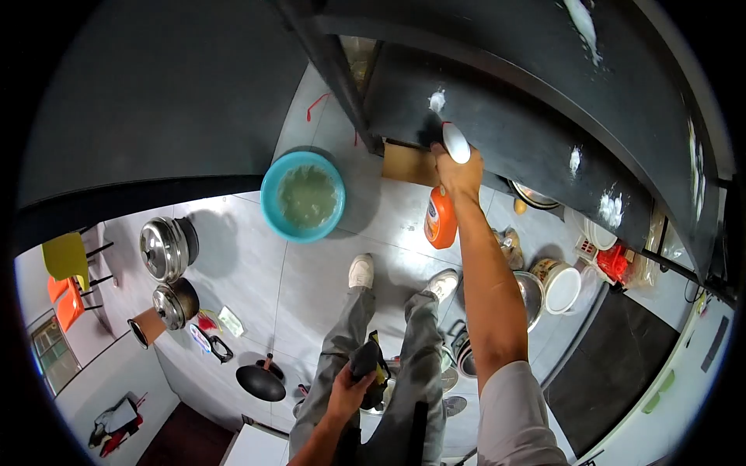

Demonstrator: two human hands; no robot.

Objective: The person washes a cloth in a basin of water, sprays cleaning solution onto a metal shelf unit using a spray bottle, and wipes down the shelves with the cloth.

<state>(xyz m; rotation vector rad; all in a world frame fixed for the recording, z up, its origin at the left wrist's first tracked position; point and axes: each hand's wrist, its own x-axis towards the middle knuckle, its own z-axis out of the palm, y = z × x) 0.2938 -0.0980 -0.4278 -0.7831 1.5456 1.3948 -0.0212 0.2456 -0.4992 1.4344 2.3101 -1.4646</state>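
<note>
My right hand (461,172) is closed around the neck of an orange spray bottle (440,221) with a white top (456,143). It is held in front of a dark shelf (497,116), where white foam patches (437,101) cling to the surface. Down by my legs, my left hand (347,390) is wrapped round a dark grey and yellow object (370,361), whose kind I cannot make out. Further foam (611,208) sits along the right part of the shelf.
A turquoise basin (268,198) of cloudy water stands on the tiled floor. Lidded pots (164,249) and a black wok (261,381) lie to the left. Tubs (561,287), a metal bowl (531,295) and bags are at right. A large dark panel (171,101) fills the upper left.
</note>
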